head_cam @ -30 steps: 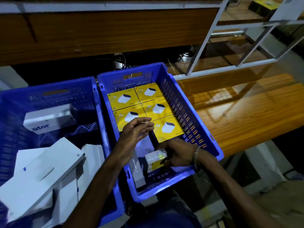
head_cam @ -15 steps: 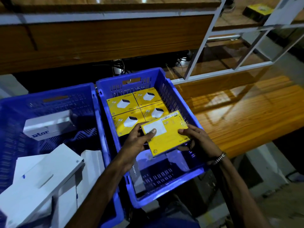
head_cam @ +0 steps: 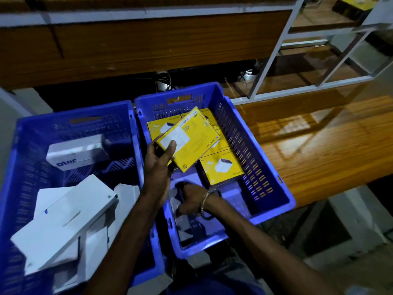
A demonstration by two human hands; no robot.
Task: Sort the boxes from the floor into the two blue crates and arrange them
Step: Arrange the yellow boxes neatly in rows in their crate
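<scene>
Right blue crate (head_cam: 265, 167) | left grip (head_cam: 158, 165) alone holds yellow box (head_cam: 187, 143) now | right grip (head_cam: 191, 199) dropped, closed on dark item

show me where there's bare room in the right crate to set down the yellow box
Bare floor shows in the right crate near its front wall, right of the right hand and in front of the nearest flat yellow box. The far half is packed. The left hand holds the lifted box.

Dim scene, bluish cast; glare on wooden bench (head_cam: 319, 150) at right; deep shadow under shelf; motion blur, wide-angle bending at edges
</scene>
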